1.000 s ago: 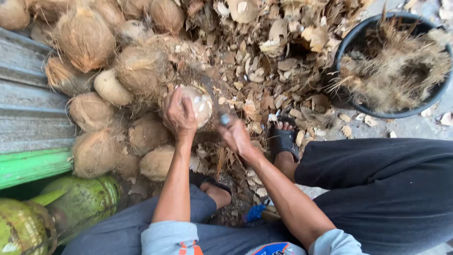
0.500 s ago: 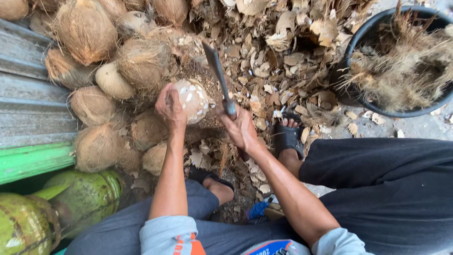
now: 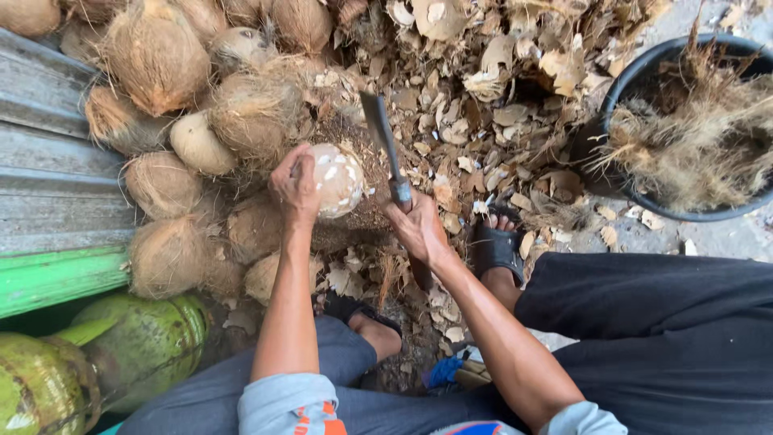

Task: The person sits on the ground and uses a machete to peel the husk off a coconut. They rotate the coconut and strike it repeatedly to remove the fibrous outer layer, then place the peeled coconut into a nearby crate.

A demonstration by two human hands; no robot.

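A: Where's the coconut (image 3: 336, 179)?
B: Left hand (image 3: 295, 187) cups it above the husks (image 3: 515, 105); hard, round, probably heavy, so grip behind. Right hand (image 3: 419, 229) is closed around the knife (image 3: 385, 145)

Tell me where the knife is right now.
The knife is in the head view just right of centre, blade raised upward, gripped by the right hand, beside the pale peeled coconut held by the left hand.
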